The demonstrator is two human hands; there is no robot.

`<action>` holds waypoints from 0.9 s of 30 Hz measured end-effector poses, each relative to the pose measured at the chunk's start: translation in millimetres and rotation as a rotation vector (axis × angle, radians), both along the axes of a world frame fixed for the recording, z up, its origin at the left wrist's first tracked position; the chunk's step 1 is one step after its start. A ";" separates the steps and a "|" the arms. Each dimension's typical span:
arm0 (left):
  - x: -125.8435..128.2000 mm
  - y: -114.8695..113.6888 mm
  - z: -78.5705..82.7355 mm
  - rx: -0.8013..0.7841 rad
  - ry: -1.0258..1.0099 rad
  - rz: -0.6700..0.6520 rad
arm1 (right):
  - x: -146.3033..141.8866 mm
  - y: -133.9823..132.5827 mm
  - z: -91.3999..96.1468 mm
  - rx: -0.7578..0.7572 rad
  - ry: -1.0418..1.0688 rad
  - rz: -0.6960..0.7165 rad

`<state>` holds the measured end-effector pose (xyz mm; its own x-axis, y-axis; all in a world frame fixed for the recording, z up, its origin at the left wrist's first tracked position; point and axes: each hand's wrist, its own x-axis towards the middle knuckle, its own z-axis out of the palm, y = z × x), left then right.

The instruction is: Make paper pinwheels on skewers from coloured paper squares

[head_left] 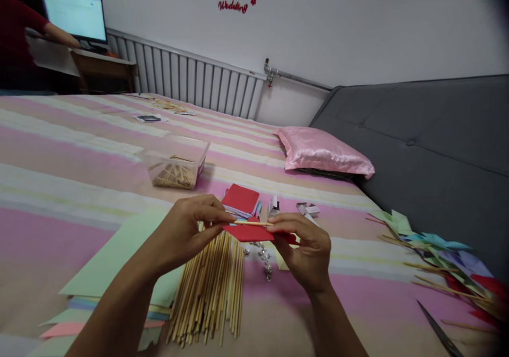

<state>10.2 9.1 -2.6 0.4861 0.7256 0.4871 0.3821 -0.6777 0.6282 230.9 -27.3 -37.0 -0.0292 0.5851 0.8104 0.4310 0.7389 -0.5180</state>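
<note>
Between both hands, a thin wooden stick lies level along a piece of red paper. My left hand pinches the left end of the stick and paper between thumb and fingers. At the other end, my right hand is closed on the stick and the paper, which partly shows past its fingers. Below them, a bundle of wooden sticks rests on the bedspread. Small shiny metal pieces are scattered beside the bundle. A stack of square papers with red on top sits just beyond my hands.
Large coloured sheets lie under my left forearm. A clear plastic box holds small sticks. Small boxes stand beyond my right hand. Scissors and folded papers on sticks lie right. A person's arm is by a monitor.
</note>
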 end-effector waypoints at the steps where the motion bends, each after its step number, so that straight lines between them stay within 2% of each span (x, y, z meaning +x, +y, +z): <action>1: -0.1 0.0 0.2 0.003 0.006 0.007 | 0.0 -0.1 0.0 0.001 -0.006 -0.004; 27: 0.2 -1.0 2.3 0.045 0.004 0.023 | -1.8 1.2 -2.6 -0.029 -0.024 -0.010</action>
